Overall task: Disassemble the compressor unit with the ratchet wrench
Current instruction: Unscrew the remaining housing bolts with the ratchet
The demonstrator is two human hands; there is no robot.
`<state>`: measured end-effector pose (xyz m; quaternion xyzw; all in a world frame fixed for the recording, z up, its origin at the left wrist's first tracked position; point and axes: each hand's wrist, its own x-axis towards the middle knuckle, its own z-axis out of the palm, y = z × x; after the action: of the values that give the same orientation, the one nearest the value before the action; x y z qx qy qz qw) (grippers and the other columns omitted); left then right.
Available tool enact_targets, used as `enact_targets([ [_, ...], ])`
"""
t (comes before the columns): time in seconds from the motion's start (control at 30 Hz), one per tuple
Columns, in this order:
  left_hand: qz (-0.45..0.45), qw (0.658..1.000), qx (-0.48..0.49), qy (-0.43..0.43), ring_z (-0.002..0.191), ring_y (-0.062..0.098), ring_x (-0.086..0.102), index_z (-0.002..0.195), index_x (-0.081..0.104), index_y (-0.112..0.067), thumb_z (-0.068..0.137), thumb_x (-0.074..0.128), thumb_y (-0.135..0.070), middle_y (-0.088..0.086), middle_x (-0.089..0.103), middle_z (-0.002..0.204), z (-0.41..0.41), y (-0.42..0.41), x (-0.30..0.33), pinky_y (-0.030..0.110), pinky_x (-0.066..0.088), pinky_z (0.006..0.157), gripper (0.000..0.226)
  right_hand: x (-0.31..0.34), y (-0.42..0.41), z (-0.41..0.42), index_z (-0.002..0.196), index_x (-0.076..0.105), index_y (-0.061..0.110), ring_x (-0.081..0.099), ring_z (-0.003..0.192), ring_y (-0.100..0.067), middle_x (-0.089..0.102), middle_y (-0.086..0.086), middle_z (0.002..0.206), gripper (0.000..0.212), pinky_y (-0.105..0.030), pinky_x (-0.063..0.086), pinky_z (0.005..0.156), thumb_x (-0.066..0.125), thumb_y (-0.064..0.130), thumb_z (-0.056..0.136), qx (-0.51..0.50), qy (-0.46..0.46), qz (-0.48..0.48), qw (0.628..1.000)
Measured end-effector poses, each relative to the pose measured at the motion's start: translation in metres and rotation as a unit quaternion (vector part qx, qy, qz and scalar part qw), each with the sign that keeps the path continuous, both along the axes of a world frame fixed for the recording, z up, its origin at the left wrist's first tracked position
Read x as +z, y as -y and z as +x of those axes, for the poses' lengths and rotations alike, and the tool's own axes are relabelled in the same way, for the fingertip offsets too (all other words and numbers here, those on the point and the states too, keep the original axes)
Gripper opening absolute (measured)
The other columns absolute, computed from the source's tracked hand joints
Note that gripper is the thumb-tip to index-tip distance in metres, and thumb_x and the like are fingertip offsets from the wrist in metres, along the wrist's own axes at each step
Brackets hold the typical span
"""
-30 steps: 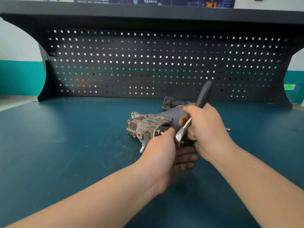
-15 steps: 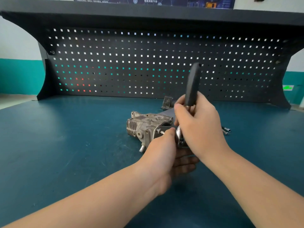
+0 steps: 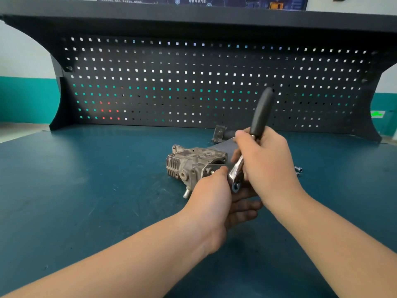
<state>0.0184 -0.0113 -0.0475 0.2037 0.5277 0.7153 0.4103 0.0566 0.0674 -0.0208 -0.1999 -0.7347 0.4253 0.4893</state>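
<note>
The grey metal compressor unit (image 3: 193,164) lies on the blue-green bench top, its finned head to the left and its dark motor body running back to the right. My left hand (image 3: 214,201) holds the near end of the unit, thumb by a small bolt on the end plate, fingers curled underneath. My right hand (image 3: 266,160) grips the ratchet wrench (image 3: 261,112) by its shaft. The wrench's black handle points up and slightly right, and its chrome head (image 3: 236,179) sits low against the unit beside my left thumb. The socket contact is hidden.
Small loose bolts (image 3: 298,169) lie on the bench right of my right hand. A black perforated back panel (image 3: 193,82) and overhead shelf close off the rear. A dark bracket end (image 3: 219,133) of the unit sticks up behind.
The wrench handle swung left to near upright, then back to the right. My left hand has stayed on the unit.
</note>
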Motion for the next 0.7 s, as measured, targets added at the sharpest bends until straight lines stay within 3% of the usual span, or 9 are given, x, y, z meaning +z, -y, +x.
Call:
enact_targets([
  [0.13,-0.005,1.0,0.009,0.009,0.04,0.016,0.059,0.087,0.062,-0.009,0.1,0.033,-0.037,0.011,0.068,0.058,-0.001,-0.002,0.0,0.02,0.049,0.042,0.043,-0.002,-0.014,-0.009,0.075,0.049,0.006,0.033,0.025,-0.007,0.056,-0.007,0.051,0.014,-0.014,0.024,0.03,0.047,0.01,0.088,0.019,-0.036,-0.245,0.969],
  [0.2,-0.007,1.0,0.008,0.012,0.04,0.016,0.059,0.092,0.063,-0.008,0.1,0.032,-0.039,0.013,0.068,0.06,-0.001,-0.002,-0.002,0.02,0.048,0.041,0.045,-0.004,-0.016,-0.011,0.075,0.048,0.004,0.031,0.024,-0.006,0.054,-0.009,0.053,0.015,-0.012,0.021,0.029,0.046,0.007,0.089,0.031,-0.038,-0.305,0.951],
  [0.27,-0.01,1.0,0.008,0.023,0.04,0.016,0.059,0.091,0.065,-0.008,0.1,0.033,-0.04,0.013,0.068,0.062,-0.001,-0.003,-0.003,0.02,0.048,0.041,0.046,-0.004,-0.016,-0.012,0.076,0.048,0.004,0.03,0.023,-0.006,0.054,-0.01,0.053,0.013,-0.013,0.021,0.029,0.045,0.006,0.089,0.032,-0.035,-0.306,0.951],
  [0.33,-0.012,0.999,0.009,0.035,0.04,0.016,0.059,0.089,0.064,-0.009,0.099,0.034,-0.041,0.013,0.07,0.064,0.001,-0.002,-0.001,0.02,0.048,0.042,0.045,-0.004,-0.016,-0.01,0.079,0.049,0.008,0.034,0.025,-0.007,0.057,-0.007,0.053,0.011,-0.015,0.024,0.029,0.046,0.01,0.089,0.016,-0.026,-0.231,0.972],
  [0.43,-0.011,0.999,0.013,0.045,0.041,0.016,0.059,0.085,0.063,-0.01,0.099,0.037,-0.04,0.01,0.07,0.061,0.002,-0.001,0.0,0.02,0.049,0.043,0.042,-0.002,-0.01,-0.003,0.08,0.054,0.019,0.046,0.033,-0.006,0.061,0.001,0.053,0.009,-0.019,0.037,0.037,0.053,0.018,0.088,-0.014,-0.02,0.006,1.0],
  [0.53,0.002,0.999,0.007,0.041,0.044,0.015,0.061,0.061,0.065,-0.017,0.096,0.041,-0.034,0.004,0.065,0.055,0.002,0.001,-0.002,0.02,0.05,0.044,0.046,-0.003,0.002,0.003,0.081,0.057,0.02,0.058,0.053,-0.012,0.061,0.001,0.063,0.007,-0.028,0.049,0.054,0.061,0.024,0.085,0.015,-0.04,0.205,0.978],
  [0.57,0.008,0.999,0.005,0.035,0.046,0.014,0.062,0.063,0.065,-0.017,0.095,0.042,-0.031,0.003,0.065,0.057,0.001,0.001,-0.002,0.021,0.051,0.046,0.042,-0.004,0.005,0.004,0.081,0.058,0.016,0.059,0.055,-0.013,0.059,0.001,0.061,0.01,-0.03,0.05,0.057,0.064,0.024,0.084,0.025,-0.038,0.258,0.965],
  [0.63,0.02,0.999,0.001,0.025,0.053,0.014,0.066,0.078,0.068,-0.017,0.095,0.042,-0.029,0.003,0.068,0.065,0.002,0.002,-0.002,0.022,0.055,0.05,0.033,-0.007,0.008,0.004,0.078,0.058,0.011,0.052,0.053,-0.007,0.051,0.004,0.054,0.016,-0.02,0.044,0.054,0.068,0.022,0.082,0.024,-0.04,0.34,0.939],
  [0.7,0.024,0.999,-0.002,0.021,0.06,0.015,0.067,0.087,0.069,-0.017,0.095,0.042,-0.032,0.004,0.07,0.074,0.003,0.002,-0.002,0.024,0.056,0.054,0.032,-0.007,0.009,0.004,0.075,0.058,0.01,0.045,0.05,-0.006,0.046,0.004,0.051,0.02,-0.016,0.038,0.051,0.069,0.025,0.083,0.025,-0.048,0.342,0.938],
])
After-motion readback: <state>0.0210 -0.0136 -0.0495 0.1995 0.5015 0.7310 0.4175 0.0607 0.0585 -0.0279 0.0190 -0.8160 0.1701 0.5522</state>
